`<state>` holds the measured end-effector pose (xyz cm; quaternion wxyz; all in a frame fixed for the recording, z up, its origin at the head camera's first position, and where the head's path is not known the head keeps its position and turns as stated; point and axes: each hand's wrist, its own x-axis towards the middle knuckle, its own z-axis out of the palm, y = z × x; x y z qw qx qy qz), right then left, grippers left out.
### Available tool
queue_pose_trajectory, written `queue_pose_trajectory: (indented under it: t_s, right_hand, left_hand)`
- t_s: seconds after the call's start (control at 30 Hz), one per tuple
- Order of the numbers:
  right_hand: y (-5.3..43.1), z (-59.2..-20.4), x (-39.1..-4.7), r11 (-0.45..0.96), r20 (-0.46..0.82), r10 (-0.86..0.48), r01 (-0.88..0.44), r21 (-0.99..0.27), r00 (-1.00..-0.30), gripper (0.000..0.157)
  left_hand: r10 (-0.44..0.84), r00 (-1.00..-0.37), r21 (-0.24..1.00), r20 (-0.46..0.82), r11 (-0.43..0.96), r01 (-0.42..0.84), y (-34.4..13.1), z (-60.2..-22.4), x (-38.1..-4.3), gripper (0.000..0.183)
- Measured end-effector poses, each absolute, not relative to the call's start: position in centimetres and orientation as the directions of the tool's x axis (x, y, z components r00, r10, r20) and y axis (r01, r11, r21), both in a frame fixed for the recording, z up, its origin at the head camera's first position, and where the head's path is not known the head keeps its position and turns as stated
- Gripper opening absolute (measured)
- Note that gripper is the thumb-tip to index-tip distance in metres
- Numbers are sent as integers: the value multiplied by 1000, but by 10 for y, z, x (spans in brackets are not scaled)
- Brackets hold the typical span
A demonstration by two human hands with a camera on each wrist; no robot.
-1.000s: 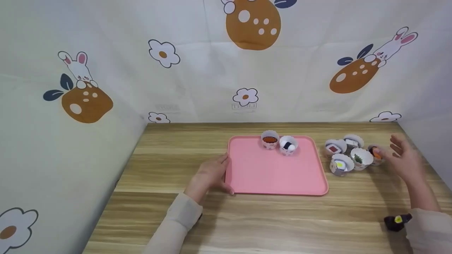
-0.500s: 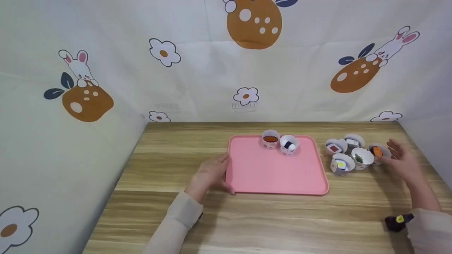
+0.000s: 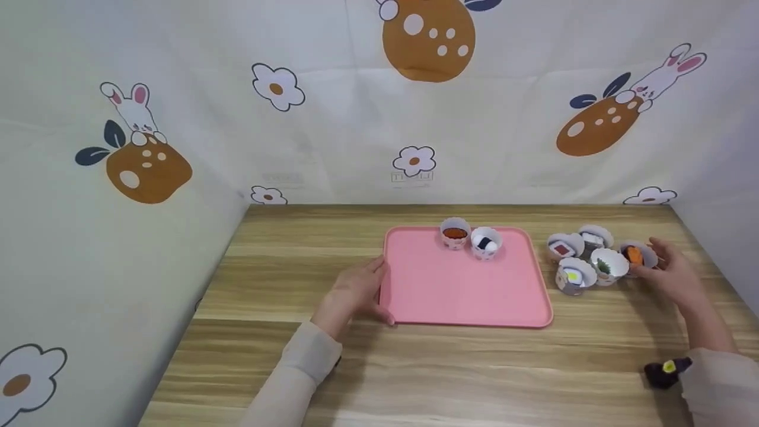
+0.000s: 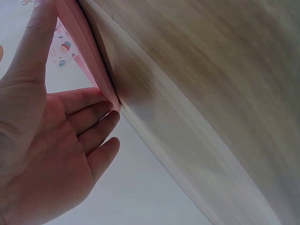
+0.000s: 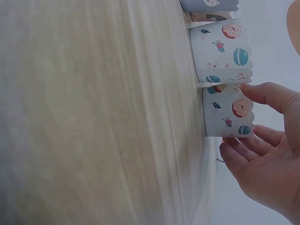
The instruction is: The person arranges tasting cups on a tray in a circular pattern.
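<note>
Seen from the head view, the right hand (image 3: 677, 274) grips the orange-topped cup (image 3: 633, 255), its thumb on the near side and its fingers round the opposite side; the cup stands upright on the tabletop (image 3: 474, 373). That cup sits just beside the green-filled cup (image 3: 605, 270), at its 2 o'clock. Around the green-filled cup, the white-filled cup (image 3: 593, 240) stands at 11 o'clock, the red-filled cup (image 3: 562, 249) at 10 and the yellow-filled cup (image 3: 574, 277) between 8 and 9. The left hand (image 3: 356, 292), not clenched, touches the pink tray (image 3: 462, 290) between 8 and 9 o'clock. On that tray, a red-brown-filled cup (image 3: 455, 234) stands at 12 and a black-banded white piece (image 3: 485, 244) sits in another cup at 1. A dark bottle (image 3: 663, 375) lies near the right sleeve (image 3: 720, 379), toward the tray's 4 o'clock.
</note>
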<state>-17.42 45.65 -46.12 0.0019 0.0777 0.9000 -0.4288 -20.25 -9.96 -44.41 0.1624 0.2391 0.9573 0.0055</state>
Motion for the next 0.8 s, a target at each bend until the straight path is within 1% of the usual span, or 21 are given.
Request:
queue_pose_trajectory:
  t_s: [0.23,0.43,0.6,0.8]
  right_hand:
    - [456,-464,-176,623,-114,181,203,-755,-977,84]
    - [454,-463,-177,616,-139,217,246,-748,-966,84]
    - [452,-463,-176,633,-120,237,248,-734,-964,80]
    - [451,-464,-176,619,-127,257,264,-739,-958,81]
  left_hand:
    - [465,-831,106,-305,884,456,-99,-444,-202,120]
    - [452,-834,83,-316,889,450,-99,-441,-201,121]
    - [466,-832,80,-299,882,465,-100,-442,-200,120]
    - [476,-831,81,-287,877,474,-101,-443,-200,120]
